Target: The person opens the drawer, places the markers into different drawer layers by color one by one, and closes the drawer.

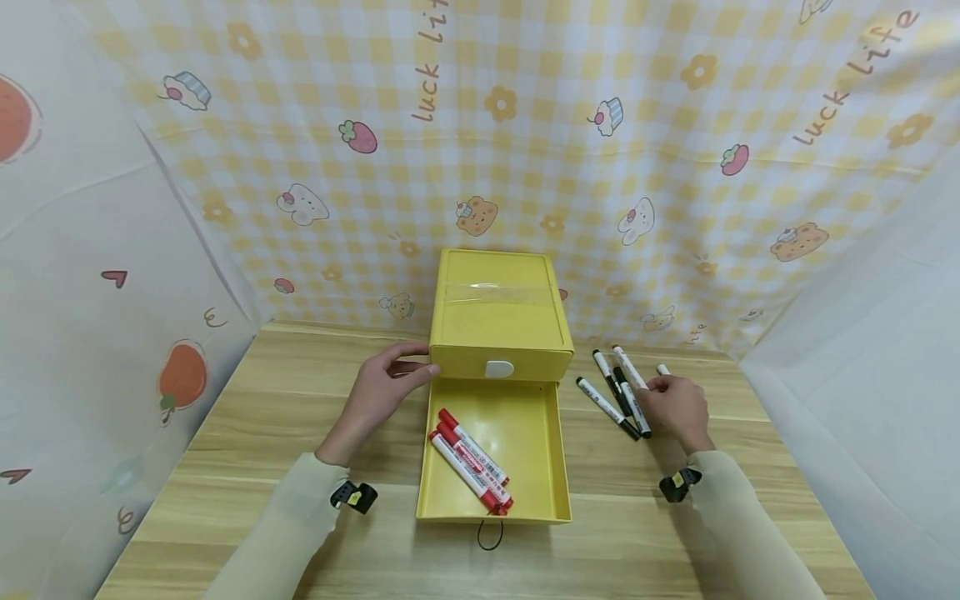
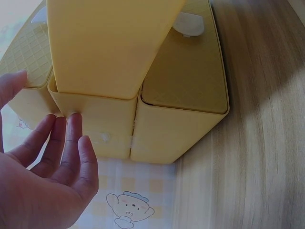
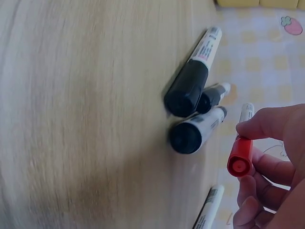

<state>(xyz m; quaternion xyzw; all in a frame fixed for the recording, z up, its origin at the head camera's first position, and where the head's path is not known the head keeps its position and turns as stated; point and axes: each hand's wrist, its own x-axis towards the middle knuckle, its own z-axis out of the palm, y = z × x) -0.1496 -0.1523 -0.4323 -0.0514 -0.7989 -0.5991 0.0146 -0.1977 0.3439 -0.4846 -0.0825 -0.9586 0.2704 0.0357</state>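
My right hand [image 1: 678, 408] pinches a red-capped whiteboard marker [image 3: 240, 157] between thumb and fingers, its white barrel pointing away in the right wrist view. Just left of that hand lie several black-capped markers [image 1: 606, 407] on the table. A yellow drawer box [image 1: 501, 300] stands in the middle, with its middle drawer [image 1: 528, 417] pulled out. Inside the drawer, red markers [image 1: 480, 454] lie side by side at a slant. At the box's left side is my left hand [image 1: 378, 387], fingers loosely extended against the wall and thumb by the front edge.
Another white-barrelled marker [image 3: 209, 207] lies on the right of the group, partly behind my right hand in the head view. A patterned cloth [image 1: 525, 167] hangs behind the wooden table [image 1: 247, 467]. A dark loop [image 1: 491, 536] hangs at the drawer's front.
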